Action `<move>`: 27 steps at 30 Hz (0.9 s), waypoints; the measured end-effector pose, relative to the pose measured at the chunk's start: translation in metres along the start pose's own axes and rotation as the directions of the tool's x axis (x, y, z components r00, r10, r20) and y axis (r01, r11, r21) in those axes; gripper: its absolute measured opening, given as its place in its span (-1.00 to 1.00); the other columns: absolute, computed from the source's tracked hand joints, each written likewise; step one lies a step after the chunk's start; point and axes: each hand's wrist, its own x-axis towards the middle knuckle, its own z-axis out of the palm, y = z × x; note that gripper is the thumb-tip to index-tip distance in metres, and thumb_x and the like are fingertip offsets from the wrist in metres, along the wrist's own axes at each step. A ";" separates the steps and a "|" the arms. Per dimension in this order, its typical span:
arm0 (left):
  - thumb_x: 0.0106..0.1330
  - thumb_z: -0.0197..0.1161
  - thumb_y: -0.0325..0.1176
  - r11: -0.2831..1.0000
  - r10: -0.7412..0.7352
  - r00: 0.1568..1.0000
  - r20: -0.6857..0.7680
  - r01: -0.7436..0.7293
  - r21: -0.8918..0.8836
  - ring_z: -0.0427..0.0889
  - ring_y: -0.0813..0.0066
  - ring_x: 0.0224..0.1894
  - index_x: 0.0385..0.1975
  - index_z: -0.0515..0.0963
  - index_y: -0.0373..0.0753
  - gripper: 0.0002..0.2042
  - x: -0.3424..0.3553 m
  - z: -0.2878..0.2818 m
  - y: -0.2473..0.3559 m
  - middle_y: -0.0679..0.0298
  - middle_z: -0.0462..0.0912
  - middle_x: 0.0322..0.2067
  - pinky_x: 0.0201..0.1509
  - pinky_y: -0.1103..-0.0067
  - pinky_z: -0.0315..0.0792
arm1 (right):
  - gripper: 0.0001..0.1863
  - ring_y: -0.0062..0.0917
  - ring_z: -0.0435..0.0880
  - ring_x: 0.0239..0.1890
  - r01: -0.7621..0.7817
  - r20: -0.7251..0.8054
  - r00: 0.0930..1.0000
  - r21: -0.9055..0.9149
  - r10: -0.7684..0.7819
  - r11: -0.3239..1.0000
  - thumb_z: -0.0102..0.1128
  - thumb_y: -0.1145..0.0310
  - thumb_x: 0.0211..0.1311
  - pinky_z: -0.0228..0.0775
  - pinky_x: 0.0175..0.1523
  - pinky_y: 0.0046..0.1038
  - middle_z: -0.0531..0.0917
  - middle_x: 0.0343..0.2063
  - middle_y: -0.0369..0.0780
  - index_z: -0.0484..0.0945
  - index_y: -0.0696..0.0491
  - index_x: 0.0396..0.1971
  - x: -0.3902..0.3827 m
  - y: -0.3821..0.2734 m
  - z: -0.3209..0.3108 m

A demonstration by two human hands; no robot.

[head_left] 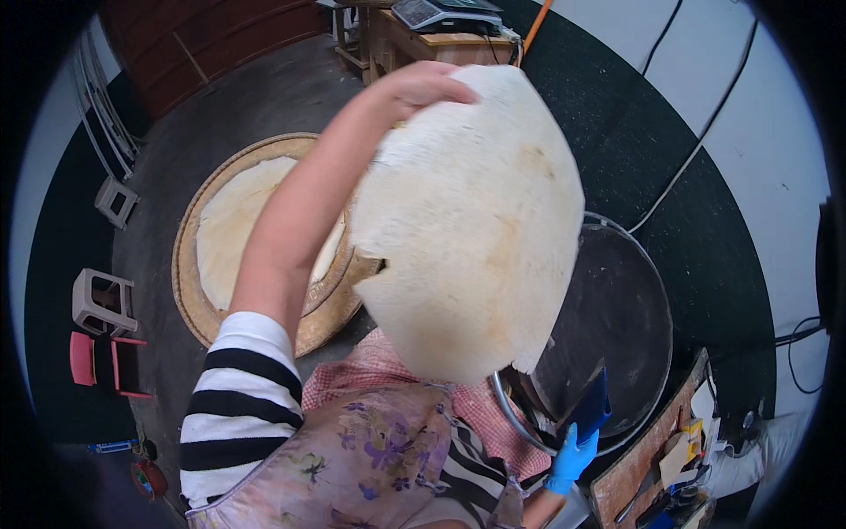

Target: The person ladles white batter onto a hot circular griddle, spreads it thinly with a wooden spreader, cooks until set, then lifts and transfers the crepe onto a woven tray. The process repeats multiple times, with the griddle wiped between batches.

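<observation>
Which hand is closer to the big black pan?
Right: the gloved right hand is at the near edge of the black pan, holding a blue scraper. The left hand is farther away, up and to the left of the pan, holding a flatbread.

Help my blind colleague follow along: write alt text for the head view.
A person's left hand holds up a large pale sheet, thin and ragged-edged. The blue-gloved right hand grips a flat blue tool near a dark round pan. At left, a similar sheet lies on a round brown tray.
</observation>
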 end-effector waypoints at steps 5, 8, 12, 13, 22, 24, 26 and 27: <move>0.16 0.10 -0.53 0.952 0.067 0.959 -0.276 -0.144 -0.270 0.60 0.47 -0.26 -0.10 0.42 -0.40 -0.72 -0.086 -0.119 -0.023 0.12 0.57 -0.23 -0.15 0.56 0.53 | -0.59 -0.46 0.48 -0.15 0.026 0.049 0.999 -0.024 -0.025 0.999 0.13 0.48 0.13 0.30 0.00 -0.44 0.52 -0.12 -0.14 0.35 0.26 0.00 0.010 -0.006 0.011; 0.18 0.06 -0.55 0.906 0.018 0.899 -0.438 -0.200 -0.374 0.60 0.40 -0.22 -0.09 0.40 -0.41 -0.73 -0.153 -0.193 -0.047 0.09 0.56 -0.21 -0.12 0.50 0.54 | -0.57 -0.45 0.49 -0.15 0.008 0.086 0.996 -0.076 -0.001 0.997 0.14 0.47 0.12 0.30 0.01 -0.43 0.53 -0.12 -0.14 0.35 0.26 0.01 0.015 -0.010 0.018; 0.20 0.06 -0.51 0.809 -0.133 0.746 -0.653 -0.298 -0.506 0.58 0.27 -0.15 -0.03 0.34 -0.40 -0.68 -0.251 -0.284 -0.111 0.03 0.53 -0.14 -0.08 0.41 0.52 | -0.53 -0.37 0.48 -0.08 0.024 0.100 0.995 -0.144 -0.009 0.989 0.15 0.45 0.11 0.27 0.07 -0.38 0.51 -0.07 -0.08 0.32 0.28 0.04 0.020 -0.016 0.031; 0.21 0.06 -0.49 0.801 -0.171 0.737 -0.654 -0.283 -0.528 0.57 0.25 -0.13 -0.02 0.34 -0.39 -0.67 -0.276 -0.305 -0.130 0.03 0.52 -0.13 -0.06 0.39 0.51 | -0.52 -0.37 0.49 -0.08 0.034 0.096 0.995 -0.158 -0.019 0.987 0.16 0.43 0.11 0.27 0.06 -0.39 0.51 -0.07 -0.09 0.33 0.28 0.03 0.021 -0.019 0.034; 0.19 0.16 -0.37 0.822 -0.476 0.360 -0.803 -0.142 -0.551 0.54 0.25 -0.07 0.03 0.36 -0.32 -0.60 -0.425 -0.388 -0.346 0.10 0.53 -0.08 0.03 0.35 0.44 | -0.48 -0.37 0.44 -0.02 0.038 0.185 0.983 -0.237 0.006 0.971 0.16 0.46 0.10 0.22 0.14 -0.40 0.47 -0.01 -0.09 0.30 0.29 0.07 0.019 -0.051 0.059; 0.17 0.20 -0.36 0.787 -0.533 0.286 -0.796 -0.178 -0.591 0.56 0.25 -0.13 -0.03 0.41 -0.30 -0.64 -0.439 -0.385 -0.388 0.12 0.56 -0.14 -0.03 0.38 0.47 | -0.47 -0.38 0.43 0.00 0.003 0.202 0.979 -0.204 0.040 0.979 0.15 0.47 0.09 0.19 0.16 -0.40 0.45 0.01 -0.09 0.27 0.30 0.09 0.016 -0.056 0.067; 0.14 0.23 -0.36 0.770 -0.592 0.175 -0.787 -0.169 -0.616 0.58 0.27 -0.19 -0.10 0.45 -0.28 -0.67 -0.446 -0.380 -0.421 0.15 0.59 -0.20 -0.11 0.40 0.51 | -0.46 -0.37 0.43 0.00 0.014 0.239 0.971 -0.168 0.027 0.986 0.15 0.47 0.09 0.19 0.16 -0.40 0.45 0.01 -0.08 0.27 0.30 0.09 0.014 -0.058 0.075; 0.12 0.26 -0.35 0.772 -0.612 0.104 -0.784 -0.140 -0.620 0.59 0.28 -0.22 -0.14 0.47 -0.27 -0.69 -0.449 -0.377 -0.433 0.16 0.60 -0.23 -0.15 0.42 0.52 | -0.46 -0.37 0.43 0.00 0.016 0.273 0.962 -0.118 0.017 0.993 0.16 0.48 0.09 0.19 0.16 -0.40 0.45 0.01 -0.08 0.26 0.31 0.09 0.014 -0.058 0.078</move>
